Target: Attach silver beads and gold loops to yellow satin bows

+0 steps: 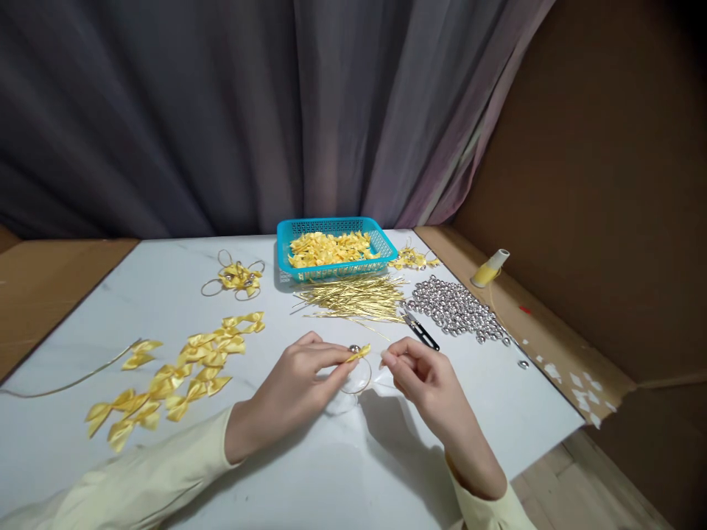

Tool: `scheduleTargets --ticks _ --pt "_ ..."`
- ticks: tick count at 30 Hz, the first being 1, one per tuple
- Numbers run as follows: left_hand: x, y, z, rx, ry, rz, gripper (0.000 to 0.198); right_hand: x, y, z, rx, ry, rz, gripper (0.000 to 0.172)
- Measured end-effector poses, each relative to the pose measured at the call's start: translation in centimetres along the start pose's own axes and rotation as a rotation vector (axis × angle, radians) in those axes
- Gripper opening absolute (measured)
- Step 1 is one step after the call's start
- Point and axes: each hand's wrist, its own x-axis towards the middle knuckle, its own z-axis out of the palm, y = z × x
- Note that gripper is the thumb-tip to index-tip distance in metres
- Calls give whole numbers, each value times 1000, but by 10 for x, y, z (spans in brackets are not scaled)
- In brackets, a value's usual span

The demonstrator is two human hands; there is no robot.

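Note:
My left hand (pixel 301 372) pinches a small yellow ribbon bow (pixel 361 352) between thumb and fingertips, over the middle of the table. A silver bead (pixel 354 348) sits against the bow, and a thin gold cord loop (pixel 370 377) hangs below it. Just to the right, my right hand (pixel 423 375) is closed in a pinch, apart from the bow. Whatever its fingertips hold is too fine to make out. Beyond it lie black-handled thread snips (pixel 423 331) and a pile of silver beads (pixel 456 309).
A blue basket (pixel 283 246) of yellow bows stands at the back, with gold cords (pixel 353 297) before it. Loose bows (pixel 213 346) lie left, near looped bows (pixel 240 278). More finished bows (pixel 412 258) lie beside the basket. A yellow thread spool (pixel 489 270) rests on cardboard at right.

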Motion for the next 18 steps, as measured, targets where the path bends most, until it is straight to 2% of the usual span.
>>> scheduleTargets --ticks 5,12,15,18 --pt "-1 -2 1 4 7 -27 17 -2 -2 0 -82 9 -31 26" --pt "0 0 -2 -19 -49 -180 16 -14 -9 2 -358 -97 -64 22" --pt "0 1 -1 6 -65 -163 17 -17 -11 3 -407 -156 -104 21" --pt "-1 0 0 64 -73 -57 21 -15 -13 3 -430 -180 -144 19"
